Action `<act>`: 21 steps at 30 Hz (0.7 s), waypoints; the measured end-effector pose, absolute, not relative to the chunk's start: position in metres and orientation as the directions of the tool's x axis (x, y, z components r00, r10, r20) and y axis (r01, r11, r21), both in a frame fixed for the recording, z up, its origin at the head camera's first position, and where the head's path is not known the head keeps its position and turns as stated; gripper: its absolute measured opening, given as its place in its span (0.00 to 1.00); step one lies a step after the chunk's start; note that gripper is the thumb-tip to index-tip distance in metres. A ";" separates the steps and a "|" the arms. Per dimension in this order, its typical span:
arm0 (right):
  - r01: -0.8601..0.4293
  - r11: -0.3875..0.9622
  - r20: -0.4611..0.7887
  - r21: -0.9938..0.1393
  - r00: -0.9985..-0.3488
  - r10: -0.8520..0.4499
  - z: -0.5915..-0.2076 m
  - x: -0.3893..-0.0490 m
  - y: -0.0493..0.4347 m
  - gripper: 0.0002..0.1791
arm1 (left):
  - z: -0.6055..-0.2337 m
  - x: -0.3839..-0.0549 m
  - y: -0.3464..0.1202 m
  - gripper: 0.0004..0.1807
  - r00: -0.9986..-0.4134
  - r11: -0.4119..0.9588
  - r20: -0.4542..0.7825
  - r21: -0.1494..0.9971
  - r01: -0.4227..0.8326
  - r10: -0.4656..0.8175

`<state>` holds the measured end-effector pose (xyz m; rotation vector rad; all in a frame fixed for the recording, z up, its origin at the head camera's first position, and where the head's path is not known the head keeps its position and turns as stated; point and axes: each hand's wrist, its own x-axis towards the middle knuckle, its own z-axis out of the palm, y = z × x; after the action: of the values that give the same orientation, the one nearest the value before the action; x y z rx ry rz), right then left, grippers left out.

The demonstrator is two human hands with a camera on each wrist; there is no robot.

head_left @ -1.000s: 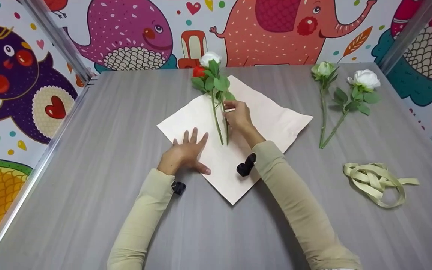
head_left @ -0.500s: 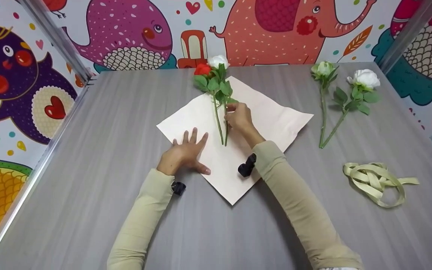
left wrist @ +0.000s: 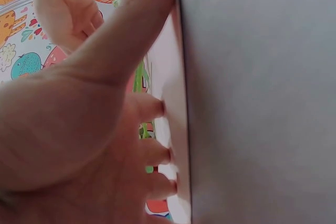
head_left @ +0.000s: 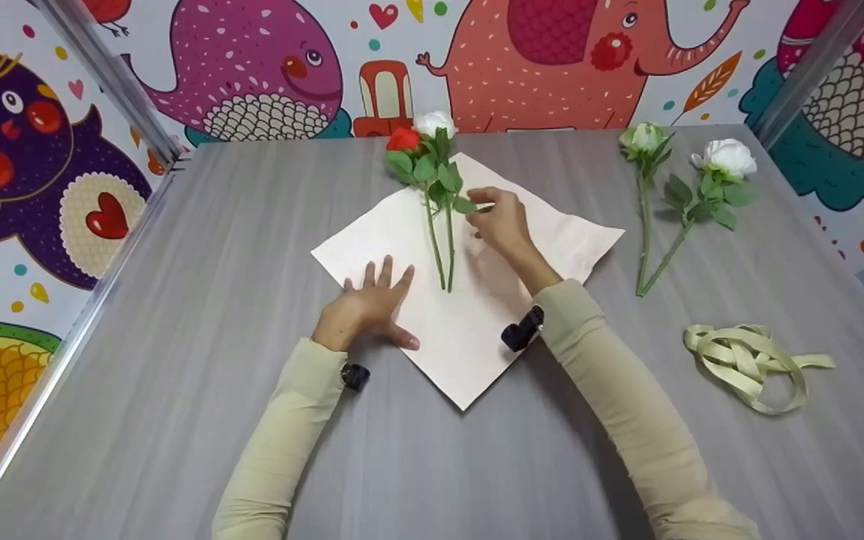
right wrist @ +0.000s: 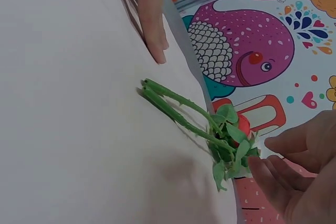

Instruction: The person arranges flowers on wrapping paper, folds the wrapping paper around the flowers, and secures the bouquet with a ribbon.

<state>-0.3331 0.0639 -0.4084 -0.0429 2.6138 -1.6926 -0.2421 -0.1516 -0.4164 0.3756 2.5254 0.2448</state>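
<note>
A square sheet of pale pink paper [head_left: 462, 360] lies cornerwise on the table. On its far part rest a red rose [head_left: 402, 140] and a white rose [head_left: 434, 123], side by side, stems pointing toward me. My left hand [head_left: 363, 309] presses the paper's left edge with spread fingers; in the left wrist view the thumb [left wrist: 131, 30] lies along that edge. Just right of the stems hovers my right hand [head_left: 503, 221], fingers loosely bent and holding nothing, its fingertips close to a leaf. The right wrist view shows a gap between thumb and fingers beside the leaves [right wrist: 231, 150].
To the right, a greenish rose [head_left: 643, 141] and another white rose [head_left: 728, 159] lie with their stem ends meeting. Nearer me is a loose heap of pale green ribbon [head_left: 751, 364]. Walls with cartoon animals [head_left: 541, 75] border the table's back and left side.
The white rose was shifted slightly right and toward me, beside the red one. My right hand then let go of the stem and moved right. The left hand stayed put.
</note>
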 end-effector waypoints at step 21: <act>-0.087 0.473 0.132 -0.877 -0.989 0.063 -0.378 -0.328 0.144 0.22 | -0.417 -0.243 -0.153 0.69 -0.792 0.941 -0.516 0.259 0.218 0.325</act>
<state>-0.3277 0.1444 -0.3777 -0.0240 2.8186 -1.6925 -0.2429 -0.1533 -0.4168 0.3845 2.5157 0.2492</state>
